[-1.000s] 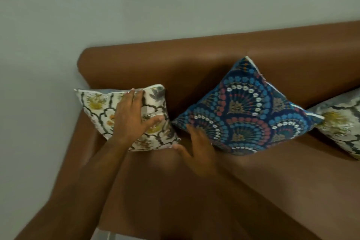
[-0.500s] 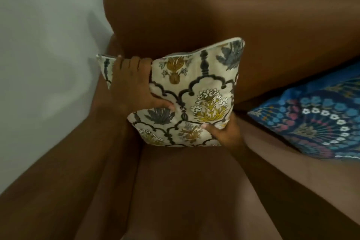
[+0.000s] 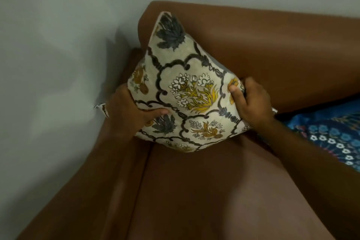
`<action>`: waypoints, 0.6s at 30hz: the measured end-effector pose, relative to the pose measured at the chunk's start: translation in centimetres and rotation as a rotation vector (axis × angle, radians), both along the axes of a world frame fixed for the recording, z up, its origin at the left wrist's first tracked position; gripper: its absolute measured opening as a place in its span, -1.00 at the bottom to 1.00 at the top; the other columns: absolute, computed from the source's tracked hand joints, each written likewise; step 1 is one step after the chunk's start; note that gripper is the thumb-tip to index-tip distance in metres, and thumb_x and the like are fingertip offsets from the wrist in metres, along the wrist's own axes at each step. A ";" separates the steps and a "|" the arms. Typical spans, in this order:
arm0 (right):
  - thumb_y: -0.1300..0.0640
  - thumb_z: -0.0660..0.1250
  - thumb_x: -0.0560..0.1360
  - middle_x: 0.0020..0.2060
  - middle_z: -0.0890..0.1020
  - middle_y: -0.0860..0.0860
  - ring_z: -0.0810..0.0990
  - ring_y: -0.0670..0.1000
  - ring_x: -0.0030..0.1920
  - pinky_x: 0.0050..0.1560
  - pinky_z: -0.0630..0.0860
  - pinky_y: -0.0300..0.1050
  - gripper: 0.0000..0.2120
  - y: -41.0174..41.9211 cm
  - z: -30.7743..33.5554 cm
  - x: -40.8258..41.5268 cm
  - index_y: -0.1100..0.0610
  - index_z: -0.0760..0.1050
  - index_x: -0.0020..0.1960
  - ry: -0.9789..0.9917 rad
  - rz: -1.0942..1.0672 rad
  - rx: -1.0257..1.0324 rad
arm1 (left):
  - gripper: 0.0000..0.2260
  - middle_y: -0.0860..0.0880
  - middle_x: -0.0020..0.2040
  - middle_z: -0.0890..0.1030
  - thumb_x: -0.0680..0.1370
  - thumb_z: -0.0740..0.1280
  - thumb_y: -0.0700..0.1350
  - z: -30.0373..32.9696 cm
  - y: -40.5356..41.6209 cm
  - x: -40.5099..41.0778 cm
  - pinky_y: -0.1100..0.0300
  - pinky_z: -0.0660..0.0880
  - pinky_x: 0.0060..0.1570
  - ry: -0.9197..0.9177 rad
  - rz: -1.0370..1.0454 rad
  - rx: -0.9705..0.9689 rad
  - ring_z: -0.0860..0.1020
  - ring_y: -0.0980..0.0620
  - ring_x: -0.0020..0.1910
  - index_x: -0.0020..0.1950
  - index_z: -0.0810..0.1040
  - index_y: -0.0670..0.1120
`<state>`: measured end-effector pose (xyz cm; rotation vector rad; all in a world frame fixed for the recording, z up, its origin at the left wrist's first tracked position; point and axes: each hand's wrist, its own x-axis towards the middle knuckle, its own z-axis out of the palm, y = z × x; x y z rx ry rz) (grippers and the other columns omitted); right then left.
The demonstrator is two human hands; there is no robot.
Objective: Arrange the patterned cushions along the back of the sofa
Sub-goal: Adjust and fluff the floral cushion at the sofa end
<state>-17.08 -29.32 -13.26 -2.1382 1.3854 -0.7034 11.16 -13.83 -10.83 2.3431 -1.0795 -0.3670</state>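
While it's stood on a corner in the sofa (image 3: 272, 48) nook, the floral cushion (image 3: 187, 91) is gripped by left hand (image 3: 132, 111) and right hand (image 3: 251, 101).

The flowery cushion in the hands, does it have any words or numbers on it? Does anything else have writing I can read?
None: no words, numbers, labels or signs show anywhere.
Cream floral cushion, gripped by the left hand and right hand: only flowers and dark scalloped lines.
Blue cushion: only fan and dot patterns.
Brown sofa and wall: plain, no writing.
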 end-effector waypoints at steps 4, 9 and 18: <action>-0.38 -0.02 0.59 -0.15 0.52 0.14 0.52 0.22 -0.07 -0.11 0.20 -0.12 -0.36 1.5 -2.5 -0.8 0.20 0.44 -0.04 0.010 -0.025 -0.031 | 0.25 -0.20 0.33 0.55 0.02 0.35 0.69 -1.5 1.0 0.4 -0.24 0.49 0.28 -0.088 -0.062 0.035 0.52 -0.22 0.34 0.45 0.37 -0.14; -0.26 0.06 0.63 0.29 0.47 0.28 0.44 0.23 0.32 0.28 0.35 0.00 -0.34 4.6 1.8 1.2 0.27 0.38 0.42 -0.226 -0.107 -0.249 | 0.19 -0.33 0.53 0.32 0.26 0.34 0.61 -0.6 2.2 -1.2 -0.32 0.24 0.48 -0.280 -0.080 -0.173 0.28 -0.34 0.53 0.57 0.16 -0.22; -0.36 -0.10 0.61 0.40 0.43 0.27 0.40 0.24 0.39 0.34 0.38 0.19 -0.21 5.3 0.2 -0.4 0.21 0.23 0.56 -0.006 -0.140 -0.105 | 0.05 -0.27 0.60 0.24 0.40 0.23 0.55 -0.9 3.5 -0.7 -0.37 0.19 0.50 -0.171 -0.130 -0.006 0.19 -0.29 0.59 0.63 0.08 -0.13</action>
